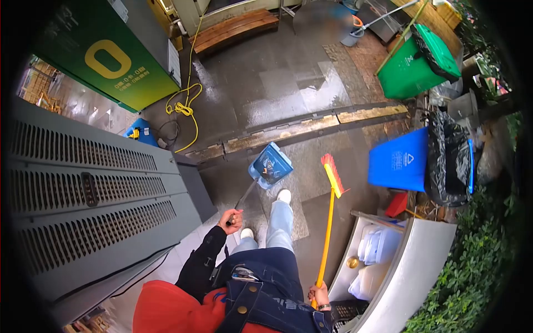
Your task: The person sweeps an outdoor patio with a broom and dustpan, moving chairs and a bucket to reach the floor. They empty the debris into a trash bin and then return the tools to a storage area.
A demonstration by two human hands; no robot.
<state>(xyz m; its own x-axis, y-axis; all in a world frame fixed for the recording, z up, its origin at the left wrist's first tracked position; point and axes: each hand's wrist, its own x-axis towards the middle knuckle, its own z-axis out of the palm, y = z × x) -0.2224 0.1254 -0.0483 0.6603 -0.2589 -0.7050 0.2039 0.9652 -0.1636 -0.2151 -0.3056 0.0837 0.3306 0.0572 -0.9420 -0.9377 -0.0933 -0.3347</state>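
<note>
My left hand (231,220) is closed round the dark handle of a blue dustpan (270,166), held out ahead of my feet. Some dark debris and light scraps lie in its pan. Low on the right, my right hand (318,293) grips the yellow pole of a broom (328,238). The broom's head, yellow with red bristles, is over the grey paving to the right of the dustpan, bristles turned away from me.
A blue bin (397,159) with a black liner stands at right, a green bin (413,66) beyond it. A white cabinet (408,266) holding plastic tubs is close on my right. Grey louvred machinery (94,194) flanks my left. Yellow cable (183,108) coils on wet paving near a raised strip (283,131).
</note>
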